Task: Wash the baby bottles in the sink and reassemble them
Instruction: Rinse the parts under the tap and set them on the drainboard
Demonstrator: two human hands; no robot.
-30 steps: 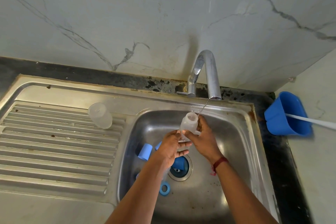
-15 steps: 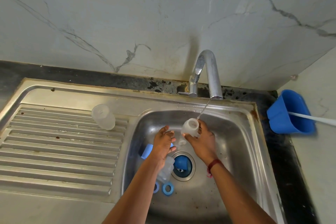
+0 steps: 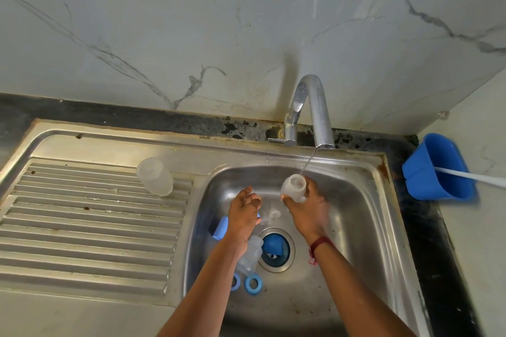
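My right hand (image 3: 308, 209) grips a clear baby bottle (image 3: 293, 187) with its mouth up under a thin stream from the tap (image 3: 315, 112). My left hand (image 3: 243, 213) hovers apart over the steel sink (image 3: 364, 208), fingers loosely curled and holding nothing. Below my left wrist another clear bottle (image 3: 250, 256) lies in the basin. Two blue rings (image 3: 253, 284) lie near the front, a blue cap (image 3: 220, 227) at the left and a blue cap (image 3: 271, 245) on the drain. A clear nipple (image 3: 274, 214) lies between my hands. A clear bottle (image 3: 154, 179) stands upside down on the ridged drainboard (image 3: 82, 227).
A blue plastic holder (image 3: 438, 169) with a white handle (image 3: 471, 176) sticking out sits on the dark counter at the right. A marble wall rises behind the tap.
My left hand has let go of the bottle and moved left, away from it. My right hand alone keeps the bottle under the stream. The view has shifted slightly.
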